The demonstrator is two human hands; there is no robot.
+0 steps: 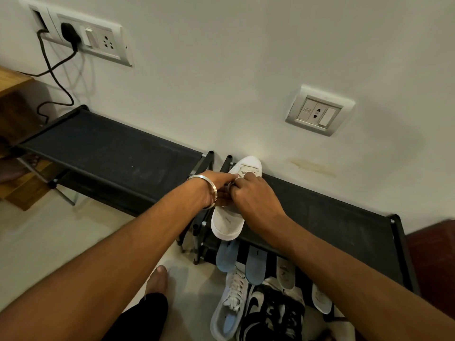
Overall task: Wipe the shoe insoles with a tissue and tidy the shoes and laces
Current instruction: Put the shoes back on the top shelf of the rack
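Observation:
A white sneaker [227, 221] lies on the left end of the right black shoe rack [327, 217], toe toward the wall. My left hand [218, 187], with a steel bangle on the wrist, and my right hand [253, 195] meet over its middle, fingers curled and pinching the laces. Below the rack on the floor stand two blue insoles [227, 257] and two white insoles [285, 273], leaning against it. A second white sneaker [230, 308] with loose laces lies on the floor beside a black-and-white sneaker [266, 313]. No tissue is visible.
Another black rack [110, 148] stands to the left, against the wall. A wooden table [12, 82] and a plugged-in cable [56, 77] are at far left. A wall socket [318, 112] sits above the right rack. My bare foot [157, 279] rests on the tiled floor.

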